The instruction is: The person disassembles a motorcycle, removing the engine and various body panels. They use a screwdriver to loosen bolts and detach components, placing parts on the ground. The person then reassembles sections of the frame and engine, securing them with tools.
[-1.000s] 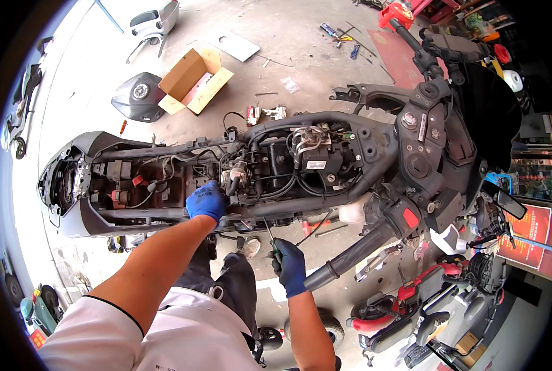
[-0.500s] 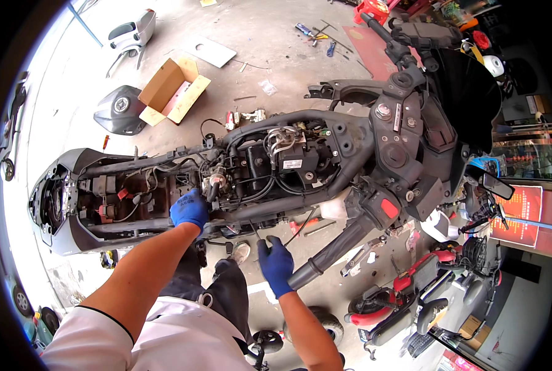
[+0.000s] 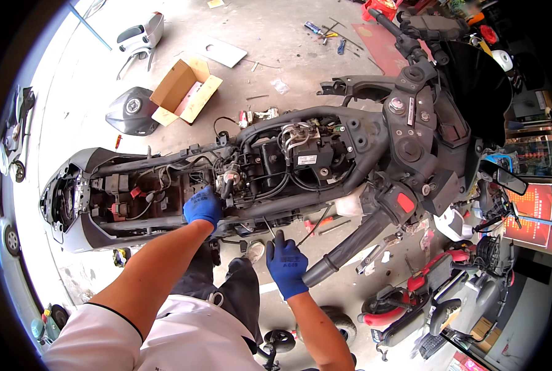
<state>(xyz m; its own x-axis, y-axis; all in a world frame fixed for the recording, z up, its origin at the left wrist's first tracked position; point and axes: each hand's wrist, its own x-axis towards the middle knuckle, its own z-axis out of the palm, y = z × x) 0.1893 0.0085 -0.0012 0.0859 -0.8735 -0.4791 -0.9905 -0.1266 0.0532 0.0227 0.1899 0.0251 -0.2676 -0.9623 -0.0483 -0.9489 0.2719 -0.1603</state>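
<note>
A stripped motorcycle (image 3: 375,142) lies across the view with its frame, wiring and engine parts bare. My left hand (image 3: 202,206), in a blue glove, rests on the near frame rail beside a bundle of cables and hoses (image 3: 229,179). My right hand (image 3: 286,262), also in a blue glove, is lower and nearer to me, closed around a thin metal tool (image 3: 267,227) that points up toward the frame's underside. The black handlebar grip (image 3: 344,250) sticks out just to the right of that hand.
An open cardboard box (image 3: 185,91) and a black fuel tank (image 3: 132,111) lie on the concrete floor beyond the motorcycle. Loose tools (image 3: 325,31) are scattered at the far side. Small scooters (image 3: 437,297) stand at the right. Bits and tools lie under the frame (image 3: 325,224).
The view has shifted so the motorcycle sits lower and more central. My left hand stays on the frame rail; my right hand has stayed below it with the thin tool.
</note>
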